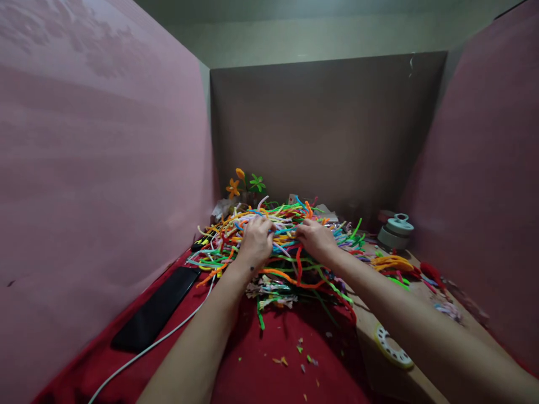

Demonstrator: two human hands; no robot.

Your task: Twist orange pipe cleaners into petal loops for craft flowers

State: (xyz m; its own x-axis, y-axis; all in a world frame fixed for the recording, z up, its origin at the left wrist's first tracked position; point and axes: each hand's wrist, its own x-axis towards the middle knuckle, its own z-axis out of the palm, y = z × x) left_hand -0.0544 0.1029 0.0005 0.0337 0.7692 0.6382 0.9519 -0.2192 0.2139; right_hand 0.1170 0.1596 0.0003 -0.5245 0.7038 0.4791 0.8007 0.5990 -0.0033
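Note:
A big tangled heap of colourful pipe cleaners (285,247) spreads over the far part of the table. My left hand (256,240) reaches into its middle, fingers curled down around some strands. A short gap to the right, my right hand (316,240) is closed with its fingertips on more pipe cleaners. Which strands each hand grips is partly hidden by the fingers. Below the hands, an orange pipe cleaner (280,274) bends along the heap's near side. Under it lie bundles of pipe cleaners with pale ends (273,292).
A black phone-like slab (155,308) and a white cable (168,331) lie at left on the red cloth (252,359). Pipe-cleaner flowers (233,188) stand behind. At right are a lidded grey-green container (396,231) and a ring-shaped piece (391,348). Pink walls flank both sides.

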